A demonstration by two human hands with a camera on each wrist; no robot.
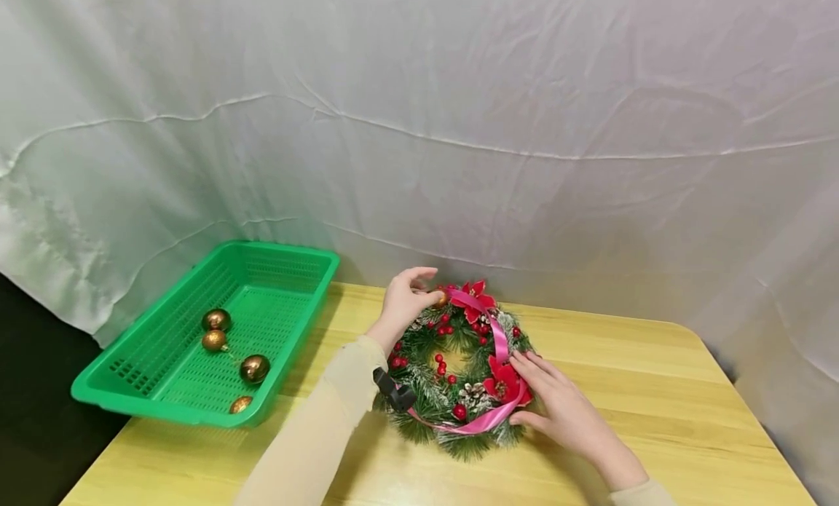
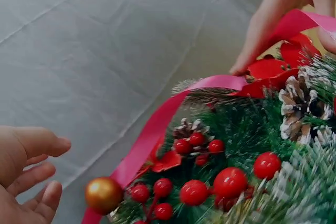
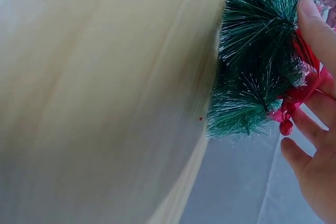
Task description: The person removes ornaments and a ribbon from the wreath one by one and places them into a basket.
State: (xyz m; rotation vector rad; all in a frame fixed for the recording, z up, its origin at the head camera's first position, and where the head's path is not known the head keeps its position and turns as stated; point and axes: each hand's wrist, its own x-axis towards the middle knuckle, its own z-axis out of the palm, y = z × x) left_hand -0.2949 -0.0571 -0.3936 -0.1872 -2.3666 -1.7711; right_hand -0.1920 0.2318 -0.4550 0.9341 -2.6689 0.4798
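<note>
Looking at a decorated wreath (image 1: 429, 382) lying flat on the wooden table (image 1: 655, 404); straight up to the wreath's far edge, spotting the left hand (image 1: 406, 302) beside a gold ball (image 2: 104, 195); fingers bent and apart from one another, with a slim gap before the ball in the left wrist view, though overlapping it in the head view; over to the wreath's right side, finding the right hand (image 1: 566, 411) resting on it, fingers nearly straight and slightly apart, thumb set off toward the near edge, right by the nearer of 2 red flowers (image 1: 505, 382); tracing a pink ribbon (image 1: 500, 338) from the wreath's far edge down its right side and round along the near edge, passing close by those right fingers; noting red berries (image 1: 441, 362) in clusters about the wreath, plus a frosted pine cone (image 1: 476, 397) toward its near right; swinging left of the wreath to a green basket (image 1: 144, 405), well apart from it; counting 4 brown and copper baubles (image 1: 255, 369) inside, 1 partly hidden by the rim; back to the wreath's left edge, catching a black wrist device (image 1: 395, 391) on the pale left sleeve (image 1: 357, 375); behind the wreath, a pale curtain (image 1: 524, 200).
</note>
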